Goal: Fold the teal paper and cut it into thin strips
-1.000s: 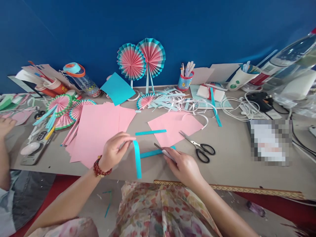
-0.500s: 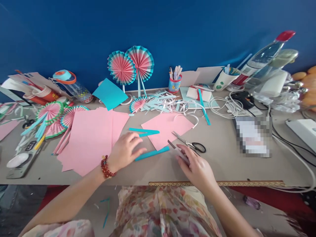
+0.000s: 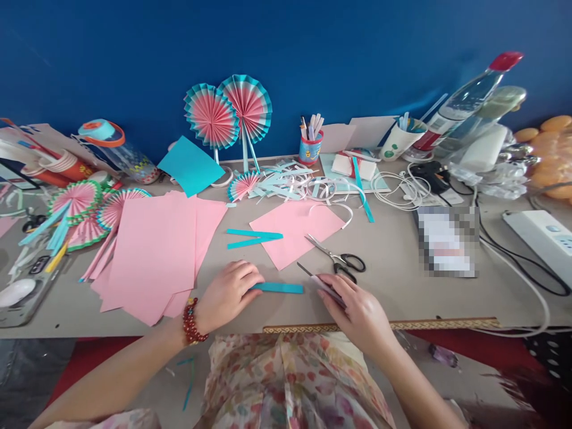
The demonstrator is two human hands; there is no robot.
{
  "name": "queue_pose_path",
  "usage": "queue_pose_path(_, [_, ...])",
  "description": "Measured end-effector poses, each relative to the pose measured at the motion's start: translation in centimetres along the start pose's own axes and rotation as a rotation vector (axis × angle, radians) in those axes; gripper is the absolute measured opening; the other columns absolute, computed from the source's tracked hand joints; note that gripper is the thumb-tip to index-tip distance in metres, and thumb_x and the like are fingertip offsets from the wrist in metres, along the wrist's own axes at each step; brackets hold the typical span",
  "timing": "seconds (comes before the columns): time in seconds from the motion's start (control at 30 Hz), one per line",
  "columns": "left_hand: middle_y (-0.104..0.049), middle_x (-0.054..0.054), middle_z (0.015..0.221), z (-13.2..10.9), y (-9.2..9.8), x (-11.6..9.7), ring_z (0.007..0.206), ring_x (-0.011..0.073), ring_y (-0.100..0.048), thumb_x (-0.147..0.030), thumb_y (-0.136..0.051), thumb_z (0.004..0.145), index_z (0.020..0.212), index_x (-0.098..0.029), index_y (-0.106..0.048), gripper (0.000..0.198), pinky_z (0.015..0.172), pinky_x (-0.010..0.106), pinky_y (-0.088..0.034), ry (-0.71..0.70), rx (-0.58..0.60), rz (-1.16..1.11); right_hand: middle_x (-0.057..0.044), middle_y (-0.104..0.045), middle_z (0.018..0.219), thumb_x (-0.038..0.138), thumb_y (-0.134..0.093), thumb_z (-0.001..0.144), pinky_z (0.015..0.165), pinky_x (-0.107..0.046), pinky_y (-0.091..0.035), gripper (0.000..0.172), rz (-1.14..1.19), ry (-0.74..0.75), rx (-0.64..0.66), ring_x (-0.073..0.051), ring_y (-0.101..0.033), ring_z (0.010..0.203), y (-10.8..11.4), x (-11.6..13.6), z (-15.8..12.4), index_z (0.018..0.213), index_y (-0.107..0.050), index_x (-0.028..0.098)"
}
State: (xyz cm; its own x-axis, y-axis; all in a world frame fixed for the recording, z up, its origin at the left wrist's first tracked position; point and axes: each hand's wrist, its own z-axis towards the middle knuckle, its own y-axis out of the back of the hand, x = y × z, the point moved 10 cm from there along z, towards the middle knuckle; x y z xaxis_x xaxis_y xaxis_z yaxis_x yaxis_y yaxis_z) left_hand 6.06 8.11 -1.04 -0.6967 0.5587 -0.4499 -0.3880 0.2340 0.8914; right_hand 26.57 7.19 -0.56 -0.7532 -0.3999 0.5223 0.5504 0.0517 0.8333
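Note:
My left hand has its fingers closed on the left end of a blue paper strip, which lies along the table near the front edge. In my right hand is a utility knife, its blade pointing up and left, just right of the strip's free end. Scissors with black handles lie partly over a single pink sheet. A blue strip folded into a V rests at that sheet's left side.
A stack of pink paper lies at left, beside finished paper fans. Two round fans lean on the blue wall. Paper scraps, a pen cup, a bottle and a power strip line the back and right.
My left hand has come down from above the table and taken hold of the blue strip, which now lies straighter. The knife stays in my right hand. The view has shifted slightly.

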Motion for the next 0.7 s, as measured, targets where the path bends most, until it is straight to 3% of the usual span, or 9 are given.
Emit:
queue_pose_path(0.2, [-0.063, 0.005, 0.102, 0.6, 0.0, -0.2, 0.097, 0.0209, -0.057, -0.025, -0.053, 0.099, 0.102, -0.021, -0.062, 0.01, 0.087, 0.037, -0.048, -0.037, 0.007, 0.009, -0.009, -0.071, 0.103, 0.025, -0.042, 0.1, 0.072, -0.03, -0.055, 0.027, 0.025, 0.03, 0.026, -0.02, -0.069, 0.086, 0.1, 0.5, -0.2, 0.117, -0.062, 0.02])
queue_pose_path(0.33, [-0.062, 0.006, 0.117, 0.8, 0.8, -0.7, 0.112, 0.023, -0.054, -0.013, -0.046, 0.099, 0.106, -0.023, -0.065, 0.023, 0.098, 0.04, -0.044, -0.138, 0.038, 0.067, -0.008, -0.071, 0.1, 0.024, -0.042, 0.1, 0.073, -0.03, -0.054, 0.027, 0.034, 0.031, 0.047, -0.02, -0.068, 0.087, 0.1, 0.5, -0.4, 0.118, -0.063, 0.02])
queue_pose_path(0.43, [-0.056, 0.007, 0.13, 0.6, 2.4, -0.1, 0.12, 0.0242, -0.05, -0.008, -0.039, 0.097, 0.11, -0.026, -0.064, 0.033, 0.102, 0.043, -0.042, -0.11, -0.062, 0.09, -0.008, -0.07, 0.1, 0.024, -0.042, 0.101, 0.073, -0.03, -0.054, 0.027, 0.036, 0.03, 0.047, -0.02, -0.068, 0.087, 0.0, 0.4, -0.4, 0.118, -0.063, 0.02])
queue_pose_path(0.5, [-0.06, 0.009, 0.118, 0.5, 3.5, 1.2, 0.107, 0.0222, -0.057, -0.015, -0.04, 0.098, 0.109, -0.022, -0.061, 0.025, 0.093, 0.039, -0.046, 0.021, -0.17, 0.076, -0.008, -0.07, 0.101, 0.025, -0.043, 0.101, 0.074, -0.03, -0.054, 0.027, 0.043, 0.033, 0.05, -0.02, -0.068, 0.087, -0.2, 0.4, -0.4, 0.118, -0.063, 0.021])
queue_pose_path(0.57, [-0.061, 0.006, 0.093, 0.4, 3.5, 2.2, 0.086, 0.0203, -0.059, -0.031, -0.047, 0.099, 0.097, -0.019, -0.058, 0.016, 0.079, 0.035, -0.048, 0.152, -0.204, 0.117, -0.008, -0.071, 0.103, 0.025, -0.043, 0.101, 0.075, -0.03, -0.054, 0.027, 0.038, 0.042, 0.045, -0.02, -0.068, 0.089, -0.3, 0.4, -0.3, 0.118, -0.063, 0.02])
queue_pose_path(0.63, [-0.057, 0.003, 0.078, 0.6, 2.4, 2.4, 0.074, 0.0203, -0.057, -0.051, -0.054, 0.094, 0.08, -0.02, -0.054, 0.034, 0.069, 0.035, -0.045, 0.205, -0.154, 0.235, -0.009, -0.071, 0.103, 0.026, -0.043, 0.101, 0.076, -0.03, -0.055, 0.027, 0.021, 0.05, 0.03, -0.021, -0.069, 0.09, -0.2, 0.5, -0.3, 0.118, -0.063, 0.02])
queue_pose_path(0.7, [-0.056, 0.004, 0.074, 1.0, 1.6, 2.1, 0.074, 0.022, -0.057, -0.06, -0.057, 0.089, 0.07, -0.02, -0.048, 0.045, 0.068, 0.036, -0.043, 0.213, -0.118, 0.355, -0.009, -0.072, 0.102, 0.027, -0.042, 0.101, 0.074, -0.03, -0.055, 0.027, 0.01, 0.053, 0.017, -0.021, -0.069, 0.09, -0.1, 0.6, -0.3, 0.117, -0.064, 0.02])
